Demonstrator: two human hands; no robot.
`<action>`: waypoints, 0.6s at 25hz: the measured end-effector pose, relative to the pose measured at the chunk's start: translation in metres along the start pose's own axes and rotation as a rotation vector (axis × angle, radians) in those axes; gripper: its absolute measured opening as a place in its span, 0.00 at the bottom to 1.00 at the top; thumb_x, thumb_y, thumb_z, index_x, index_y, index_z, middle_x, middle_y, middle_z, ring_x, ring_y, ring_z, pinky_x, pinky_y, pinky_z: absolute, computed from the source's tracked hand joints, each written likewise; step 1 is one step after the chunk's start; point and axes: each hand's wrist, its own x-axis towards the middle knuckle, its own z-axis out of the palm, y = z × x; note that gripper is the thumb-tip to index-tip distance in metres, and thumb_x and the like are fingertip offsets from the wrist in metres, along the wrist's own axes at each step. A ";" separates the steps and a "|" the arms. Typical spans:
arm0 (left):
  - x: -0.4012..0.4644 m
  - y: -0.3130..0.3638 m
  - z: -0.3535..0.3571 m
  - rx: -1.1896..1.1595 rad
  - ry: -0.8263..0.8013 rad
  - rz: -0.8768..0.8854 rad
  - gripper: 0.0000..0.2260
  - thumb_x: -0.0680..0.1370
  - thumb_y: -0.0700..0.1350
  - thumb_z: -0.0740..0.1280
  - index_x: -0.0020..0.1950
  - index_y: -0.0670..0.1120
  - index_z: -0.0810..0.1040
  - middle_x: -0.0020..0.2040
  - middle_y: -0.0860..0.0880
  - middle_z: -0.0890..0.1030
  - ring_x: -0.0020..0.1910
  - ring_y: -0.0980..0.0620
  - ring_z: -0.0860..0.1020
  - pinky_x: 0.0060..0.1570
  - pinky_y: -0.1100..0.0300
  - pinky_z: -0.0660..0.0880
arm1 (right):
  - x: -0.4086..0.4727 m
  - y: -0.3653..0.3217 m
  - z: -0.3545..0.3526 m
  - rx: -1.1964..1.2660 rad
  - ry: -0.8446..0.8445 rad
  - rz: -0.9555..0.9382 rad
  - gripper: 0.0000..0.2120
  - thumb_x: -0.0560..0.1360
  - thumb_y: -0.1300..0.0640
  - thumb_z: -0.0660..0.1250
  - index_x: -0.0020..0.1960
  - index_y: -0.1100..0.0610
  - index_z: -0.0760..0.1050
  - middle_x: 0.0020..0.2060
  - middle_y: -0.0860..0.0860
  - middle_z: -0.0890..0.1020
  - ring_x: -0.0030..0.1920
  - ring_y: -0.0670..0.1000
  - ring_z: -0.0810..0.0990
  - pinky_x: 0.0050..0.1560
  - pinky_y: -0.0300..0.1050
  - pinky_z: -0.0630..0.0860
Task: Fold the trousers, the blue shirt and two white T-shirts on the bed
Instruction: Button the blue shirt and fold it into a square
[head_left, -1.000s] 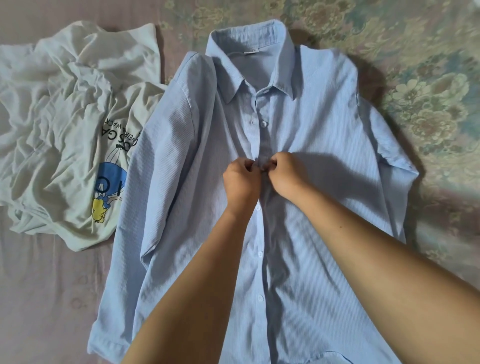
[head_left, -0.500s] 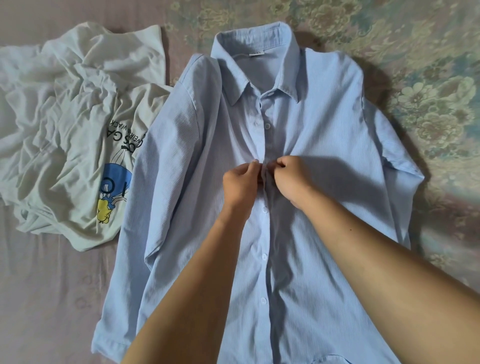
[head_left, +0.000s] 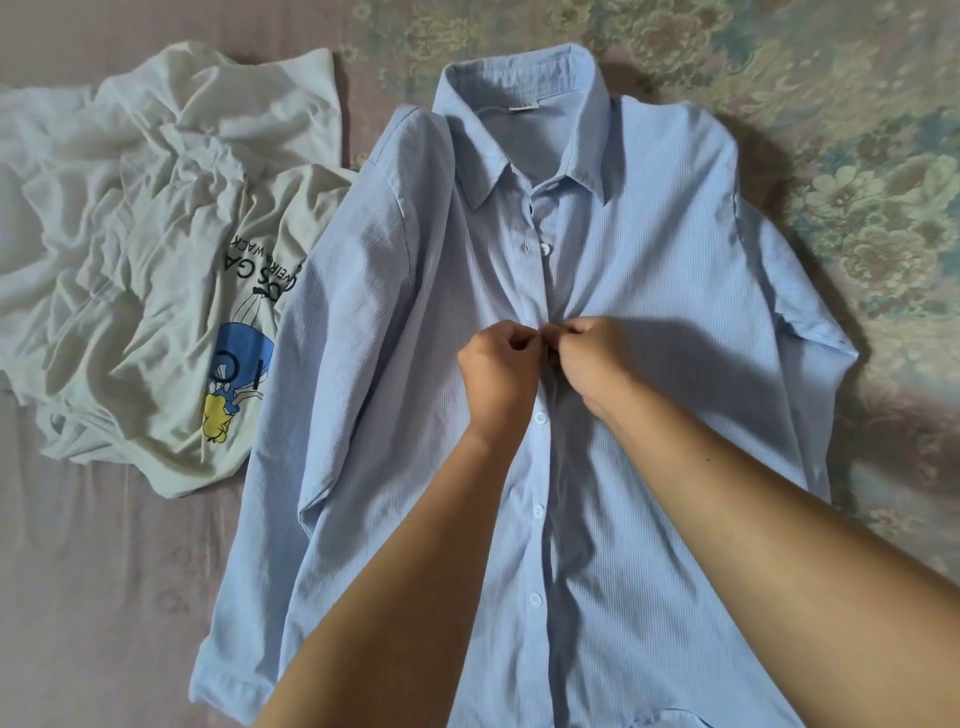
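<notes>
The blue shirt (head_left: 649, 322) lies face up on the bed, collar at the far end, sleeves down along its sides. My left hand (head_left: 498, 369) and my right hand (head_left: 592, 358) meet at the button placket at chest height, each pinching an edge of the shirt front. The button between my fingertips is hidden. The buttons below my hands look fastened; the one above sits loose. A crumpled white T-shirt (head_left: 130, 249) with a blue and yellow cartoon print lies to the left, its edge under the shirt's left sleeve. No trousers are in view.
The bed sheet (head_left: 93, 597) is plain mauve at the left and front. A floral patterned cover (head_left: 857, 156) spreads at the back right beside the shirt.
Both hands stay at the same spot on the placket; the fingers have shifted a little while working the button. The view has moved slightly.
</notes>
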 end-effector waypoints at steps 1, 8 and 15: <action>0.000 0.000 -0.001 -0.011 -0.016 0.001 0.05 0.73 0.41 0.71 0.38 0.41 0.81 0.33 0.49 0.82 0.36 0.51 0.81 0.38 0.64 0.76 | 0.002 -0.001 0.000 0.038 -0.004 0.030 0.11 0.75 0.60 0.67 0.34 0.58 0.77 0.30 0.53 0.78 0.34 0.51 0.75 0.40 0.45 0.73; 0.010 0.004 -0.002 -0.044 -0.066 -0.115 0.10 0.75 0.37 0.66 0.33 0.42 0.76 0.35 0.41 0.81 0.38 0.42 0.81 0.41 0.51 0.80 | 0.000 -0.001 0.004 -0.039 -0.030 -0.005 0.13 0.77 0.62 0.62 0.34 0.53 0.71 0.28 0.49 0.72 0.28 0.45 0.68 0.26 0.34 0.64; 0.023 0.012 -0.023 -0.308 -0.339 -0.327 0.07 0.77 0.35 0.67 0.38 0.39 0.78 0.32 0.44 0.77 0.29 0.50 0.76 0.33 0.61 0.79 | 0.000 0.004 -0.007 -0.308 -0.021 -0.320 0.10 0.78 0.60 0.62 0.37 0.58 0.71 0.30 0.49 0.73 0.34 0.47 0.70 0.34 0.41 0.65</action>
